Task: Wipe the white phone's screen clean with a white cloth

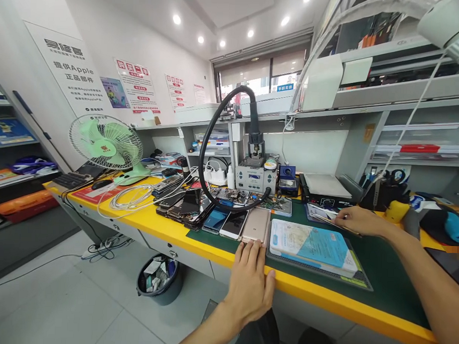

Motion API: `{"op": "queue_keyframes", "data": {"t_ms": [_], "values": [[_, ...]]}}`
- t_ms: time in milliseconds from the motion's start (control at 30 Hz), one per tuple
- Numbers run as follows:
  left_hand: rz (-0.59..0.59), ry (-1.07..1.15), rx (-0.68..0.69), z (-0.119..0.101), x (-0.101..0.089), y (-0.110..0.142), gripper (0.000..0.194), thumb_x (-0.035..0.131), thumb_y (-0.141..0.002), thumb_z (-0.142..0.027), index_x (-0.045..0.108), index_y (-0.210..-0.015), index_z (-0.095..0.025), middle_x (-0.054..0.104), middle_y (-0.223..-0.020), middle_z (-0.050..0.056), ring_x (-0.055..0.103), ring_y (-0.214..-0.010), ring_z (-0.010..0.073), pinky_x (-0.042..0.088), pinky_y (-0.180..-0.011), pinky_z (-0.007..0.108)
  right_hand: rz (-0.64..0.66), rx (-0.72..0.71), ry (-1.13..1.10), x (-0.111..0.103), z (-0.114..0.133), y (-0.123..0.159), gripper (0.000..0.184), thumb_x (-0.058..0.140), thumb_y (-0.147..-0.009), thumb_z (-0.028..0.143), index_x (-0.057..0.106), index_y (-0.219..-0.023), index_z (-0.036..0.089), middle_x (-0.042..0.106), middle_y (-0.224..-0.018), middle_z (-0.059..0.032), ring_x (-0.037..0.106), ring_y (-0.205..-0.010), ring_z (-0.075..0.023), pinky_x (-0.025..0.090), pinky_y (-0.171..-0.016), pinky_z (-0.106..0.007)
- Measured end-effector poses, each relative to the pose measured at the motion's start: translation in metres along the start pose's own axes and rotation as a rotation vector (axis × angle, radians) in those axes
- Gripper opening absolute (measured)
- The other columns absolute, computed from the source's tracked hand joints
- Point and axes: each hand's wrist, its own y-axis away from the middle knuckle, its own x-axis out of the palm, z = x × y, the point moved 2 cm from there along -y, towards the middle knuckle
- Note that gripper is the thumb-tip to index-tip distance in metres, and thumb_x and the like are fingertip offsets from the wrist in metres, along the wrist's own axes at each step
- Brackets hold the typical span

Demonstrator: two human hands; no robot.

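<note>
A yellow-edged workbench point(323, 297) spans the scene, with a green mat point(387, 273) laid on its right-hand part. At the bench's far left stands a pale green fan point(106, 148), and behind the phones sits a grey station point(248, 180) with a thick black hose looped in front. On the mat, between the two hands, lies a flat case point(310, 245) with a blue-and-white printed face, resting on a grey tray-like sheet. The left hand point(250, 280) is open, palm down, its fingers straight and close together, the thumb held apart along the yellow edge. Its fingertips touch the near end of a gold phone point(255, 225), which lies flat, plain back upward, beside a white-framed phone point(234, 225) with a dark screen. The right hand point(358, 219) reaches past the case's far right corner, fingers bent low over slim pale items point(322, 213); these look narrow and straight, and whether the fingers grip one or merely touch it cannot be told
</note>
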Motion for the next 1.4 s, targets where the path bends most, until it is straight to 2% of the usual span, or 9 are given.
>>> {"op": "queue_keyframes", "data": {"t_ms": [67, 167, 333, 467, 633, 867, 1100, 1200, 1400], "values": [[-0.019, 0.007, -0.039, -0.003, 0.002, -0.001, 0.054, 0.046, -0.096, -0.037, 0.048, -0.143, -0.012, 0.055, -0.141, 0.016, 0.047, -0.130, 0.0341, 0.036, -0.111, 0.055, -0.064, 0.011, 0.026, -0.002, 0.005, 0.002, 0.029, 0.056, -0.090, 0.037, 0.072, -0.091, 0.012, 0.071, -0.090, -0.0195, 0.065, -0.082, -0.0318, 0.043, -0.066, -0.036], [-0.045, 0.021, -0.055, -0.006, 0.004, -0.004, 0.052, 0.047, -0.094, -0.036, 0.050, -0.141, -0.013, 0.057, -0.136, 0.016, 0.049, -0.126, 0.0342, 0.037, -0.108, 0.056, -0.249, -0.026, 0.067, -0.005, 0.024, 0.012, 0.033, 0.053, -0.092, 0.040, 0.070, -0.101, 0.014, 0.071, -0.101, -0.0175, 0.064, -0.091, -0.0331, 0.042, -0.068, -0.035], [-0.064, 0.027, -0.046, -0.005, 0.003, -0.006, 0.049, 0.048, -0.092, -0.033, 0.053, -0.137, -0.013, 0.061, -0.131, 0.015, 0.051, -0.122, 0.0347, 0.040, -0.097, 0.055, -0.419, -0.197, -0.022, 0.004, 0.085, 0.050, 0.035, 0.046, -0.095, 0.046, 0.068, -0.107, 0.021, 0.070, -0.107, -0.0092, 0.063, -0.095, -0.0266, 0.044, -0.074, -0.031], [-0.068, 0.022, -0.024, -0.004, -0.001, -0.005, 0.049, 0.048, -0.091, -0.030, 0.052, -0.137, -0.012, 0.061, -0.132, 0.015, 0.052, -0.120, 0.0342, 0.039, -0.093, 0.053, -0.394, -0.404, -0.069, 0.020, 0.134, 0.084, 0.035, 0.041, -0.098, 0.042, 0.068, -0.101, 0.020, 0.069, -0.105, -0.0099, 0.061, -0.099, -0.0266, 0.045, -0.082, -0.035], [-0.044, 0.029, -0.031, -0.004, -0.006, 0.000, 0.047, 0.047, -0.091, -0.027, 0.054, -0.135, -0.012, 0.061, -0.132, 0.014, 0.052, -0.121, 0.0331, 0.037, -0.095, 0.052, -0.312, -0.492, -0.044, 0.043, 0.164, 0.102, 0.034, 0.038, -0.101, 0.035, 0.067, -0.101, 0.018, 0.067, -0.102, -0.0110, 0.059, -0.099, -0.0267, 0.044, -0.085, -0.037], [-0.073, 0.033, -0.044, -0.009, -0.020, 0.017, 0.047, 0.049, -0.088, -0.024, 0.055, -0.133, -0.015, 0.061, -0.129, 0.015, 0.054, -0.117, 0.0337, 0.039, -0.092, 0.051, -0.234, -0.593, 0.054, 0.065, 0.185, 0.105, 0.033, 0.038, -0.100, 0.024, 0.068, -0.107, 0.014, 0.067, -0.106, -0.0147, 0.060, -0.101, -0.0279, 0.043, -0.087, -0.039], [-0.109, 0.104, -0.062, -0.012, -0.028, 0.034, 0.045, 0.053, -0.084, -0.022, 0.055, -0.128, -0.018, 0.062, -0.122, 0.015, 0.057, -0.109, 0.0324, 0.042, -0.087, 0.049, -0.184, -0.715, 0.033, 0.088, 0.199, 0.103, 0.034, 0.049, -0.094, 0.024, 0.066, -0.122, 0.016, 0.065, -0.125, -0.0141, 0.053, -0.120, -0.0304, 0.036, -0.102, -0.044], [-0.141, 0.071, -0.049, -0.011, -0.028, 0.039, 0.045, 0.051, -0.086, -0.018, 0.054, -0.130, -0.017, 0.062, -0.126, 0.014, 0.056, -0.114, 0.0305, 0.041, -0.089, 0.046, -0.166, -0.707, 0.051, 0.096, 0.205, 0.098, 0.031, 0.054, -0.095, 0.034, 0.069, -0.116, 0.019, 0.067, -0.123, -0.0123, 0.054, -0.119, -0.0310, 0.031, -0.106, -0.048], [-0.226, 0.032, 0.011, -0.006, -0.030, 0.033, 0.036, 0.051, -0.089, -0.021, 0.058, -0.124, -0.016, 0.066, -0.121, 0.012, 0.057, -0.117, 0.0289, 0.036, -0.099, 0.047, -0.191, -0.637, 0.164, 0.096, 0.211, 0.091, 0.032, 0.048, -0.098, 0.035, 0.071, -0.102, 0.014, 0.070, -0.108, -0.0153, 0.058, -0.110, -0.0324, 0.030, -0.105, -0.053]]}}
